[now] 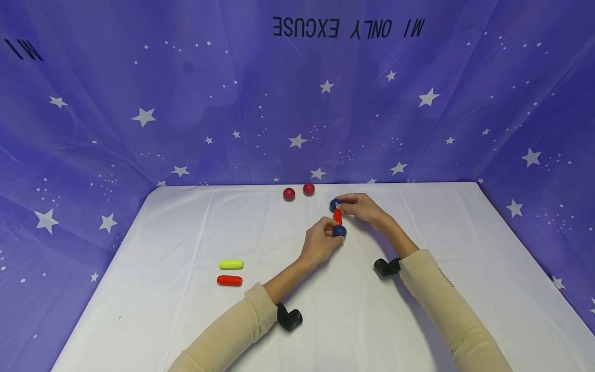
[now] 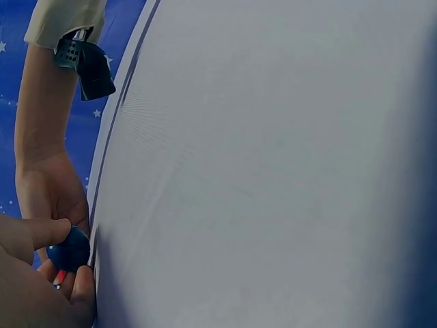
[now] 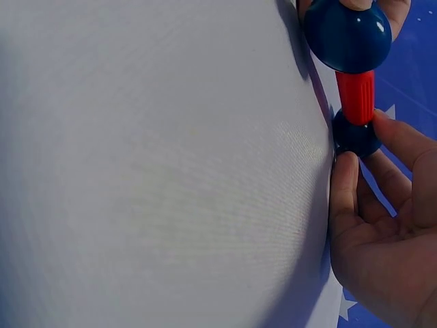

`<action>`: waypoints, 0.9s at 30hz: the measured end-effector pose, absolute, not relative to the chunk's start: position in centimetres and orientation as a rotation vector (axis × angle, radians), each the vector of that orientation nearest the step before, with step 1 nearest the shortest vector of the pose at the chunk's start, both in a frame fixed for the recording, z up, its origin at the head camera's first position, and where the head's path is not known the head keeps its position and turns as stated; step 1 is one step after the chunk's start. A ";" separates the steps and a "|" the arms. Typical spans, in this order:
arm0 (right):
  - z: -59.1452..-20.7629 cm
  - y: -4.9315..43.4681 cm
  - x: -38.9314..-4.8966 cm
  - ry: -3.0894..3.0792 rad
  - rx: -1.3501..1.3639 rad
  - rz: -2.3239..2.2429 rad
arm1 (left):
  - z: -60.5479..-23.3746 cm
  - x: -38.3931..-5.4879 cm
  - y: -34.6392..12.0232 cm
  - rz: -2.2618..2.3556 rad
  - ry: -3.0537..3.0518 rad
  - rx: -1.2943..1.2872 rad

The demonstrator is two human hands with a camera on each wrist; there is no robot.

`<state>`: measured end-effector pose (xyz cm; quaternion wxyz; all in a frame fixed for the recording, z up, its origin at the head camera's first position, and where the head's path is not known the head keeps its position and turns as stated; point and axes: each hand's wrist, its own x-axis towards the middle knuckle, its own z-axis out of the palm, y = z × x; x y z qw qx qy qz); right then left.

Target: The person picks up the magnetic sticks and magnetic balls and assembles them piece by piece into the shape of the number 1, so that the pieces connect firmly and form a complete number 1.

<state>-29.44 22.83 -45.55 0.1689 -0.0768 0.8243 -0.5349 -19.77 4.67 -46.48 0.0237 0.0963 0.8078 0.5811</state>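
My left hand (image 1: 319,242) pinches a near blue ball (image 1: 340,231) between thumb and fingers. The right hand (image 1: 364,207) grips a second, farther blue ball (image 1: 334,205) with its fingertips. Between the two balls runs a short red ridged rod (image 1: 338,217), its ends against both, so the three form one dumbbell-like piece. In the right wrist view the red rod (image 3: 356,97) shows plainly between the larger-looking blue ball (image 3: 348,35) and the one at the right fingertips. Fingers mostly cover the rod in the left wrist view, where the near blue ball (image 2: 69,250) shows.
Two red balls (image 1: 289,194) lie at the table's back edge, left of the hands. A yellow-green rod (image 1: 231,264) and another red rod (image 1: 230,280) lie at the left on the white tablecloth (image 1: 153,310). A purple star-patterned cloth (image 1: 260,103) hangs behind.
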 end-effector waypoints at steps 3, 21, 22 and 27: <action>-45.5 22.8 -29.5 2.340 -0.211 -1.530 | -46.4 -19.8 4.7 1.794 2.505 0.303; -45.6 22.8 -29.4 2.337 -0.183 -1.525 | -46.8 -20.0 4.6 1.769 2.522 0.344; -45.6 22.8 -29.5 2.335 -0.185 -1.528 | -46.9 -20.1 4.5 1.774 2.518 0.346; -45.4 22.7 -29.4 2.338 -0.179 -1.523 | -47.1 -20.3 4.4 1.786 2.495 0.340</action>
